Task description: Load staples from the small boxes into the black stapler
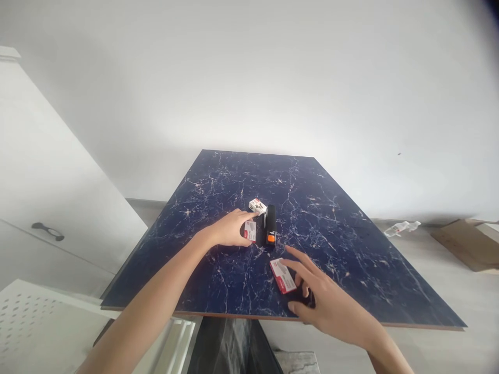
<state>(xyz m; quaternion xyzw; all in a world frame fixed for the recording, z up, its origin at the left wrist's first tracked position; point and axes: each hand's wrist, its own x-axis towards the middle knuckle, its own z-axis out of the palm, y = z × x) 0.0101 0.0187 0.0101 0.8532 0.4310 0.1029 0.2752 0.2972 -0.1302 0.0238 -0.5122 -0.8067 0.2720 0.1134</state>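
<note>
My left hand point(231, 228) reaches over the middle of the table, its thumb and fingers around a small red-and-white staple box point(250, 231). Its index fingertip comes close to a second white box point(258, 206) with a dark picture on it. Just right of these lies a black stapler point(270, 223) with an orange end toward me. Nearer the front edge, another red-and-white staple box point(283, 276) lies flat and slightly turned. My right hand point(317, 291) is beside that box with thumb and fingers apart; one fingertip overlaps its upper edge, and whether it touches I cannot tell.
The dark blue marble-patterned table point(351, 270) stands near a white wall. A white cabinet point(50, 176) is at the left. On the floor at the right are a clear plastic bottle point(401, 228) and a cardboard box point(465, 243).
</note>
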